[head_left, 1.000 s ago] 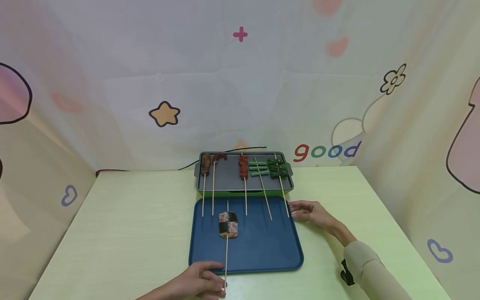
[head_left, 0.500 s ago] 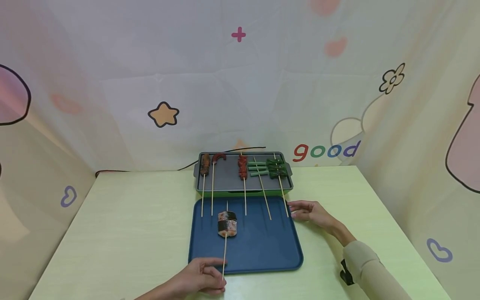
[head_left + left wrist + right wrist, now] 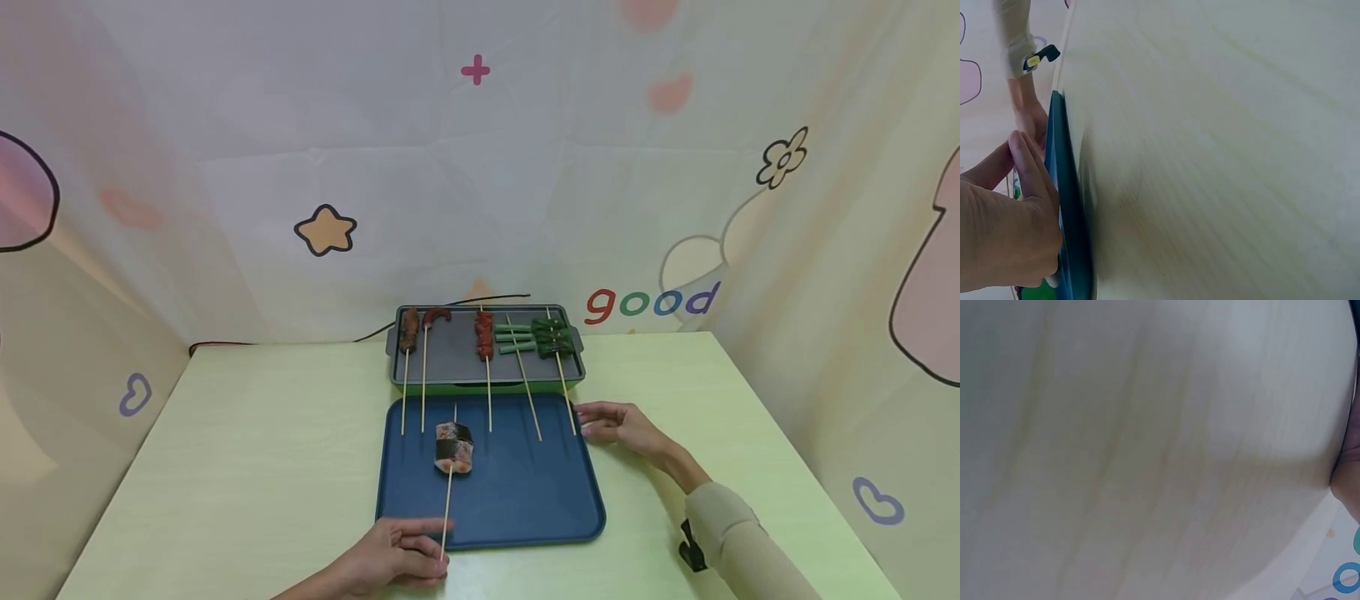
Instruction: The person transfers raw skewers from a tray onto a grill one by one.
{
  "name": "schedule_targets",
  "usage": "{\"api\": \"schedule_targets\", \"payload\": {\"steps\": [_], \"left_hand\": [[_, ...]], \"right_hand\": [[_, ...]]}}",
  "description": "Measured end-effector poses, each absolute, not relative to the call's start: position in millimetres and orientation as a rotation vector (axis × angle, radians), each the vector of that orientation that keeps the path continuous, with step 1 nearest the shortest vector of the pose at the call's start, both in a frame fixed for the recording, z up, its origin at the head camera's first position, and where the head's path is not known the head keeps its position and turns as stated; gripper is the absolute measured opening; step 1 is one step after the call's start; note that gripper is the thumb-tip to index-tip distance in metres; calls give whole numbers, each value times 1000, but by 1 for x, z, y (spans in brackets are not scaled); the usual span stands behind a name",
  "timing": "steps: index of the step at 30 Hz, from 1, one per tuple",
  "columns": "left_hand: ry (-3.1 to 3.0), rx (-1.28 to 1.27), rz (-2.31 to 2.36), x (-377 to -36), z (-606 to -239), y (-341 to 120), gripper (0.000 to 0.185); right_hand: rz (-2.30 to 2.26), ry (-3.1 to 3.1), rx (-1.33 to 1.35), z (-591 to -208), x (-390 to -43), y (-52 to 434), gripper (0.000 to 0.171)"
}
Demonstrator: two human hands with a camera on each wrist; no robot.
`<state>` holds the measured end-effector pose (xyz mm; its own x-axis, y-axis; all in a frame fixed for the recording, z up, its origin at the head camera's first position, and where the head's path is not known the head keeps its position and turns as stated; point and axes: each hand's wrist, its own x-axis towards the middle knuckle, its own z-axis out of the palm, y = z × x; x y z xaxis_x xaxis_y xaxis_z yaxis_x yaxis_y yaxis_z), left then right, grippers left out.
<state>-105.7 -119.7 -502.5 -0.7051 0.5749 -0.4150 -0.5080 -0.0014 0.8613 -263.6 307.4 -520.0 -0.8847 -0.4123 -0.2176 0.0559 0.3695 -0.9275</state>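
Near the tray's front edge my left hand (image 3: 397, 552) pinches the lower end of a wooden skewer (image 3: 447, 512). On that skewer is a pale, browned block (image 3: 454, 461) with dark bands, lying over the blue tray (image 3: 525, 500). The left wrist view shows the same hand, its fingers close together, beside the tray's rim (image 3: 1075, 219). At the tray's right rim, toward the back, my right hand (image 3: 626, 429) has its relaxed fingertips. Only an edge of that hand (image 3: 1349, 481) shows in the right wrist view.
Behind the tray stands a grill (image 3: 453, 358). It bears a brown meat skewer (image 3: 408, 329), a curled red skewer (image 3: 435, 317), a red chunk skewer (image 3: 484, 336) and green vegetable skewers (image 3: 553, 340). Their sticks reach over the tray. A black cable (image 3: 375, 333) runs behind.
My left fingers have closed in on the skewer's stick, and its lower end has shifted left. The block has turned slightly. My right hand stays at the tray's rim.
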Motion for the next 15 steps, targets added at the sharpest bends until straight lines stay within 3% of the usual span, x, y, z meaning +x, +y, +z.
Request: {"api": "schedule_targets", "payload": {"steps": [15], "left_hand": [[1555,73,1805,-98,-502,-124,60]], "right_hand": [[-1548,2211,-335,-520,-261,307,51]]}}
